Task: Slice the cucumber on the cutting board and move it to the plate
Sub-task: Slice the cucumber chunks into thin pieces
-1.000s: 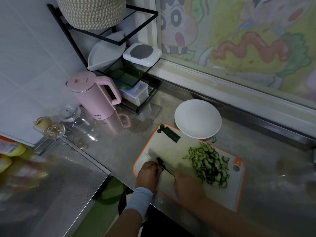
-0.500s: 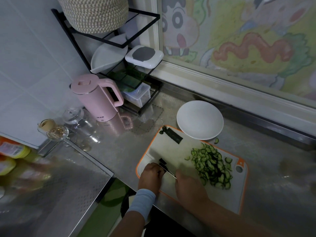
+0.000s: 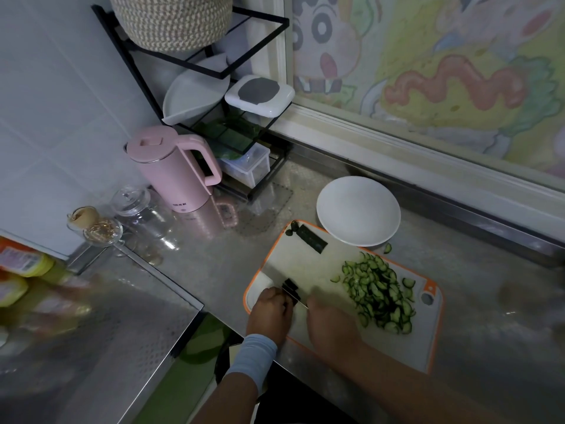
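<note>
The worktop (image 3: 214,270), cutting board (image 3: 305,264) and plate (image 3: 357,209) sit as before. The cucumber slices (image 3: 379,292) still lie piled on the board. My right hand (image 3: 330,322) still grips the knife (image 3: 302,303). My left hand (image 3: 269,313) still holds down the last cucumber bit (image 3: 290,286).

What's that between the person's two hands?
In the head view, a dark cucumber stub and the knife lie between the left hand and right hand.

Cutting board (image 3: 308,264) lying on counter (image 3: 489,301). Slices (image 3: 379,292) heaping on board's right half. Plate (image 3: 357,209) sitting just behind board, stray slice (image 3: 387,248) lying between them. Kettle (image 3: 174,172) standing behind-left, rack (image 3: 195,65) behind it. Left hand (image 3: 270,313) holding cucumber end (image 3: 290,287) at board's near-left corner, right hand (image 3: 331,324) gripping knife (image 3: 298,298) beside it.
</note>
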Demonstrator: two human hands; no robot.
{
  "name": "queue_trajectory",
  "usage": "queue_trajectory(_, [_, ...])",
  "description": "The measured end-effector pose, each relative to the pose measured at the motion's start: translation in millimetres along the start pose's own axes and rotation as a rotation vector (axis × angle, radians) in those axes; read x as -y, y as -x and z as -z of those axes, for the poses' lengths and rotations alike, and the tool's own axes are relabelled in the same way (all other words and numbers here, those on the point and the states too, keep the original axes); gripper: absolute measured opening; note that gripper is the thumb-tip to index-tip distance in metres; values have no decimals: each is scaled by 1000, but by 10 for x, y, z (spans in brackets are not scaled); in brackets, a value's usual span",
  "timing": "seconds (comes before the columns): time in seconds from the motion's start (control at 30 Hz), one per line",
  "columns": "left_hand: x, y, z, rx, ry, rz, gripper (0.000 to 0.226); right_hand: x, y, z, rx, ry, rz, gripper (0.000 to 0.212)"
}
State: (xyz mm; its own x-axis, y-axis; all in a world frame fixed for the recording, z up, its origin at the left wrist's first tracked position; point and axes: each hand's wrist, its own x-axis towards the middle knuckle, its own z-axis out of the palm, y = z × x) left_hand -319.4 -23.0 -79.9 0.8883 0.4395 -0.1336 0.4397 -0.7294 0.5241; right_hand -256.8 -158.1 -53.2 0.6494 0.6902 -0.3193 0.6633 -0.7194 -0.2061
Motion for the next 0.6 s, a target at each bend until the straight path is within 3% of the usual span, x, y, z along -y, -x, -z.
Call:
queue_trajectory(0.3, [-2, -1, -10, -32, 50, 18, 18, -80, 195, -9, -32, -48, -5, 31])
queue_trajectory(0.6, [11, 19, -47, -26, 46, 44, 15, -121, 149, -144, -78, 72, -11, 60])
